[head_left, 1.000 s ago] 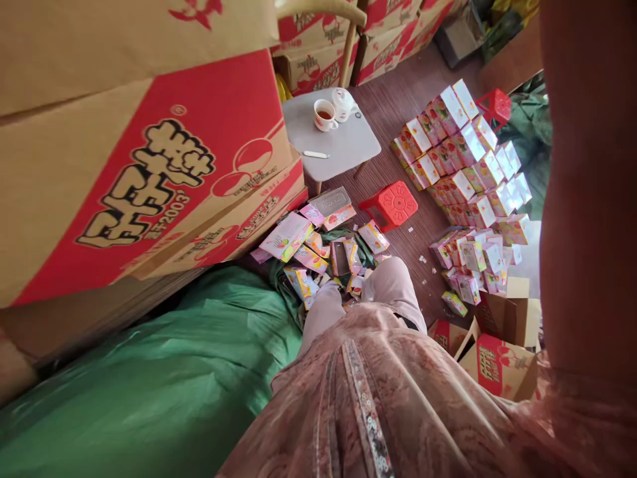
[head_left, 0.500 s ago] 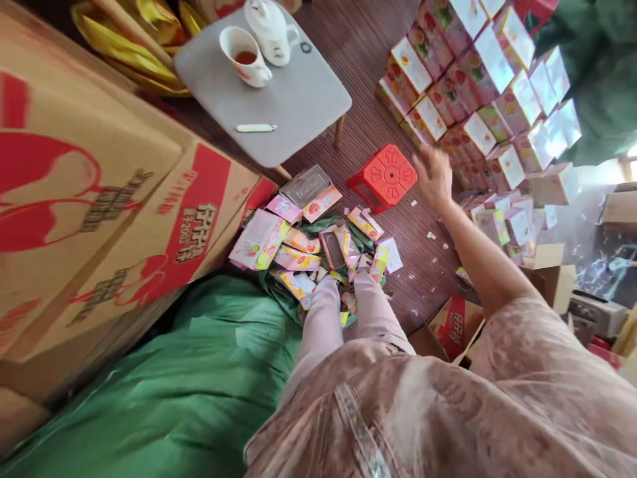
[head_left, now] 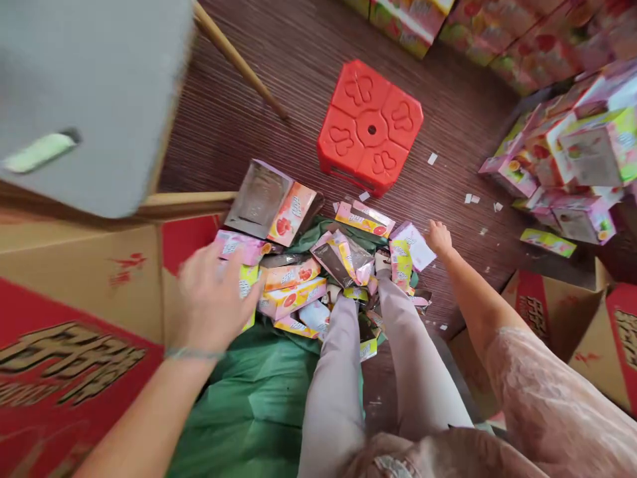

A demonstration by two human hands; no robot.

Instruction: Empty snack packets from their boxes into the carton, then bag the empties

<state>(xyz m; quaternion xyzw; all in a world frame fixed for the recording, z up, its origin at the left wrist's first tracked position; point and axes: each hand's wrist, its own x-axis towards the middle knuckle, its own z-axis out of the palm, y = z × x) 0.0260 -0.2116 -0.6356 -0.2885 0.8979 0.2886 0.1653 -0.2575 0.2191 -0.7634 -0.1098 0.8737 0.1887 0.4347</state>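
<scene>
Cartons [head_left: 291, 299] could slide if our left hand [head_left: 209, 299] presses its spread, empty fingers down; our right hand [head_left: 438, 239] hangs half-curled, holding nothing.

- Packing or stock room, maybe home-run; tilted view, hard to be sure
- Red-printed cardboard cartons [head_left: 547, 312] along the edges
- Fruit-printed retail boxes [head_left: 562, 153] stacked on the floor
- Loose heap of flat fruit-printed packets [head_left: 293, 285]
- Red plastic stool [head_left: 369, 126] and low grey table [head_left: 84, 99], simple seating and surface
- Paper scraps [head_left: 472, 198] on wood-strip floor [head_left: 239, 119]
</scene>
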